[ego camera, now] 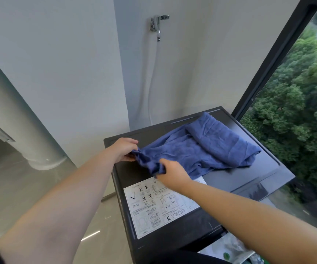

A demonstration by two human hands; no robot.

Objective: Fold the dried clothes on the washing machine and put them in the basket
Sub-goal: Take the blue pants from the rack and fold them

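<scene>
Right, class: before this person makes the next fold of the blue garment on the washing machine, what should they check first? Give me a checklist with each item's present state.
1. Left hand grips the edge of the blue garment: ok.
2. Right hand grips the same near edge: ok.
3. Garment lies wholly on top of the washing machine: ok.
4. Cloth spread flat and smooth: not ok; it is wrinkled, and bunched between the hands.
5. Basket ready for the folded piece: cannot tell; no basket plainly shows.
</scene>
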